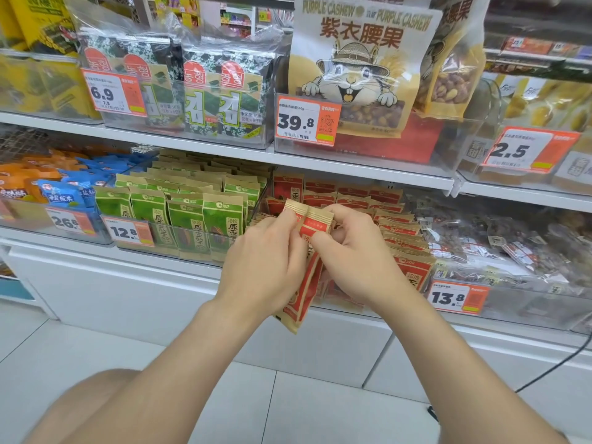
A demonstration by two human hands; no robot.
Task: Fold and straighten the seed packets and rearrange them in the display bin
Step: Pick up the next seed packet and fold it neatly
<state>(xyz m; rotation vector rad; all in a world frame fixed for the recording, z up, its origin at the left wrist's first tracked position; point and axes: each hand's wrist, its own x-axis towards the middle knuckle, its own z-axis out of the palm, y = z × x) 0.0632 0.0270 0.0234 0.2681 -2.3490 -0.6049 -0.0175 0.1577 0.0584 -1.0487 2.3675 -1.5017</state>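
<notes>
Both hands [267, 261] [355, 262] around red packets [315, 223] (upright)

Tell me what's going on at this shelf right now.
A person is tidying packets on a shop shelf. Their left grip and right grip both pinch a small stack of red seed packets, held roughly upright in front of the lower shelf. Behind it, more red packets stand in rows, with green packets to their left. The held stack is not yet back in the rows.
</notes>
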